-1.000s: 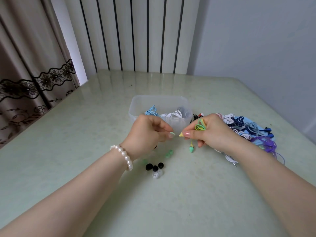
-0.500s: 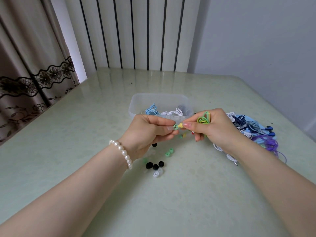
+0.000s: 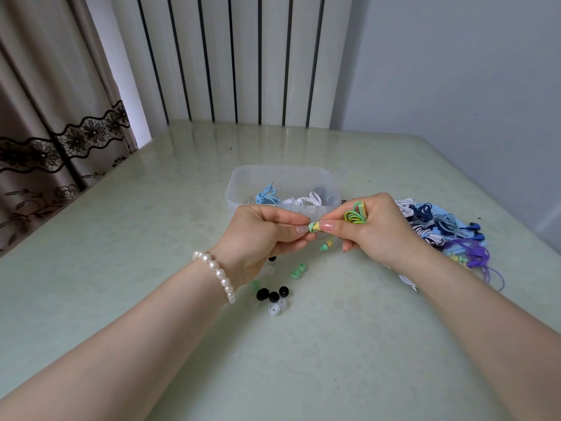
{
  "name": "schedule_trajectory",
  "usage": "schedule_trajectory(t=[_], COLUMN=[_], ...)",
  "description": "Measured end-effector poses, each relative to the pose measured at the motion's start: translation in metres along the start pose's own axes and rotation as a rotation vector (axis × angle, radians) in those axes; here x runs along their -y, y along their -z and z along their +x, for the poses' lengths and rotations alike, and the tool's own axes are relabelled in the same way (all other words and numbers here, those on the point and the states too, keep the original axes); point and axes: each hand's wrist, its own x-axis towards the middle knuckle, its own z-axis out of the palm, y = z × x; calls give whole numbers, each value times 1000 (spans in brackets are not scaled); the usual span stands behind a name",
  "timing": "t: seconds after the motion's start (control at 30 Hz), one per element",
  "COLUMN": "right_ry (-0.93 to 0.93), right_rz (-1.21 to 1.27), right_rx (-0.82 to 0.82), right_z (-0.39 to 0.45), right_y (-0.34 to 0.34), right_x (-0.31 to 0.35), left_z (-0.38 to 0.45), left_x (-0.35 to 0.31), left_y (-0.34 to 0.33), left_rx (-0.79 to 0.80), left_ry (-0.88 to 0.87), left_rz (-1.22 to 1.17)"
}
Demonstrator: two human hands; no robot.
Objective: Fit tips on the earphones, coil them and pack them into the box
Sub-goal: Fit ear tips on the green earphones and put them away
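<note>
Pressing a green tip (image 3: 311, 227) onto the yellow earbud (image 3: 317, 226), the left hand (image 3: 261, 235) pinches the tip while the right hand (image 3: 376, 229) pinches the bud and keeps the coiled cord (image 3: 355, 214) bunched clear of the work. Whether the tip is fully seated I cannot tell. The second bud (image 3: 325, 245) dangles below. The box (image 3: 243, 183) waits at twelve o'clock, spare tips (image 3: 274, 296) at six on the tabletop (image 3: 151, 226).

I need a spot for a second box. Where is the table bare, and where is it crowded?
Bare: the left stretch between the curtain and the clear box, the strip behind the box, and the near middle between the forearms. Crowded: right of the box, under the earphone pile, and the loose tips below the left hand.
</note>
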Motion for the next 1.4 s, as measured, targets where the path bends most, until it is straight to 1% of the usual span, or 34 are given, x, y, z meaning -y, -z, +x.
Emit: schedule_trajectory(t=[0.2,0.37,0.57,0.77,0.83,0.93,1.0,1.27,1.4], right_ry=[-4,6,38,79,70,2,-47,-107,-124], right_rz=[-17,-62,-116,-78,-42,135,209,221,233], right_rx=[-41,-107,-241,-293,-269,-210,-188,-212,-180], right_z=[1,1,-1,-3,-4,-2,0,1,1], right_y=[-2,-5,-11,-13,-14,-10,-8,-7,-6], right_x=[-3,-1,-7,-8,-5,-2,-3,-6,-5], left_z=[-1,-2,-5,-4,-4,-3,-4,-6,-5], left_x=[0,0,0,1,1,-1,-1,4,3], left_y=[-2,-5,-10,-11,-10,-9,-10,-14,-13], left_rx=[5,-7,-13,6,8,4,0,18,48], left_ry=[4,5,15,52,62,27,-9,-98,-125], left_rz=[-19,-53,-156,-260,-270,-258,-235,-86,-25])
